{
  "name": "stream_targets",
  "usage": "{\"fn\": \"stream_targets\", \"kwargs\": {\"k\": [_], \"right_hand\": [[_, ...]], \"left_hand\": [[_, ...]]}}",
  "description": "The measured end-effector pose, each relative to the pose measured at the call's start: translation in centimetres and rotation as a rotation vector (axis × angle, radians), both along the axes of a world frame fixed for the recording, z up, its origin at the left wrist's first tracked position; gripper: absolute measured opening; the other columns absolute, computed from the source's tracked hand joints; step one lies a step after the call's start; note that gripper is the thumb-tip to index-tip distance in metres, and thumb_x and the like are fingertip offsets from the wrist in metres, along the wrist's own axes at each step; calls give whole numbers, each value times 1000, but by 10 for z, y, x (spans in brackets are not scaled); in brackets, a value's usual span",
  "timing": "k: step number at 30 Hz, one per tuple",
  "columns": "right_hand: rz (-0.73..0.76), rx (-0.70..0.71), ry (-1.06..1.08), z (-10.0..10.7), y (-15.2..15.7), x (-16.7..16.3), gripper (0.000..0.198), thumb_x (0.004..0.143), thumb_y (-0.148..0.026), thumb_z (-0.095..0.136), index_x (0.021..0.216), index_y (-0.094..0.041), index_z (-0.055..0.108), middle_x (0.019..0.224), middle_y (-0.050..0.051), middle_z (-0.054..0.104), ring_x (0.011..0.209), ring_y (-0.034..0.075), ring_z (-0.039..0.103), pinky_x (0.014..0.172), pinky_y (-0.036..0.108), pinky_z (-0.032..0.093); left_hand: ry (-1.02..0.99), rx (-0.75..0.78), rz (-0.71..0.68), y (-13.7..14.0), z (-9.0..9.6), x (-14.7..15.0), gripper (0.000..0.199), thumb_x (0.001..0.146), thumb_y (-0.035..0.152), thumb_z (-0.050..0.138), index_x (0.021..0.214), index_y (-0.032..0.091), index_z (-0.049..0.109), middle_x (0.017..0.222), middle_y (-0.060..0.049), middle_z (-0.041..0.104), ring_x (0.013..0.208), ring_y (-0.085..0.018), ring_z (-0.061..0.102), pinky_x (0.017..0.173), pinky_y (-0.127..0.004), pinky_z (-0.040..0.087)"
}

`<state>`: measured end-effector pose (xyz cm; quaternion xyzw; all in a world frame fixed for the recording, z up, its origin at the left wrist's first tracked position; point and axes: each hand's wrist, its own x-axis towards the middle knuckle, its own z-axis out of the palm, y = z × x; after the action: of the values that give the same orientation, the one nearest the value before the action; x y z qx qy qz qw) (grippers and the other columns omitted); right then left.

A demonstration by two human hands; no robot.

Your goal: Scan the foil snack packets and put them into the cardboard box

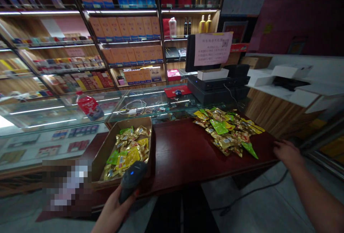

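Note:
My left hand [118, 206] is wrapped round the handle of a dark barcode scanner [133, 176] with a small blue light. The scanner's head is just over the near rim of a cardboard box [153, 147]. Gold, yellow and green snack packets [129, 158] lie loosely in that box. On the right of the dark red table [174, 154] is a heap of similar snack packets [225, 131]. My right hand [288, 153] rests at the table's right corner, beside the heap, with nothing visible in it; its fingers are partly hidden.
A glass counter [150, 98] behind the table bears a white cable [133, 110], a red-labelled bottle [88, 106] and a red mat [177, 91]. A monitor with a paper notice [212, 50] stands at the back. A black cable [252, 192] crosses the floor. Stocked shelves [126, 43] line the wall.

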<state>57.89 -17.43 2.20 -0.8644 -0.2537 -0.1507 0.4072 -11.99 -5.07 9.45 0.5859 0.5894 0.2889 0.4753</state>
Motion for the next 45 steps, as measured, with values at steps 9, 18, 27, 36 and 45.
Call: {"fn": "stream_targets", "kwargs": {"k": [9,18,27,36,45], "right_hand": [[151,-92,60,-20,41,-47,16,67,-22,50,71,-23,66,123,16,65,118,33,56,107,58,29],[298,-25,-410,-12,95,-115,23,76,-18,52,94,-21,66,136,13,61,132,31,51,114,55,26],[207,-308,-262,7,142,-185,54,94,-47,52,134,-10,56,124,22,68,112,35,60,96,48,41],[196,-431,-142,19,150,-205,61,93,-42,55,144,-10,49,125,23,65,113,36,61,96,49,42],[286,-377,26,9,151,-214,62,83,-25,59,143,-13,56,123,19,61,110,31,62,97,39,47]], "left_hand": [[-104,-59,-32,-14,-3,32,52,63,65,80,78,19,62,46,7,46,38,-9,40,40,-21,33],[-135,-134,-144,-10,-13,38,51,68,64,79,83,17,64,44,8,45,38,-8,37,40,-20,32],[-166,-134,-95,-6,-16,43,53,69,67,77,79,18,62,42,7,46,36,-9,40,39,-20,33],[-226,-99,-80,-2,-30,48,57,67,70,75,84,18,61,41,9,44,33,-8,36,35,-19,30],[-288,-84,27,-15,-12,39,50,70,61,77,88,17,62,43,9,47,33,-7,39,35,-18,32]]}}
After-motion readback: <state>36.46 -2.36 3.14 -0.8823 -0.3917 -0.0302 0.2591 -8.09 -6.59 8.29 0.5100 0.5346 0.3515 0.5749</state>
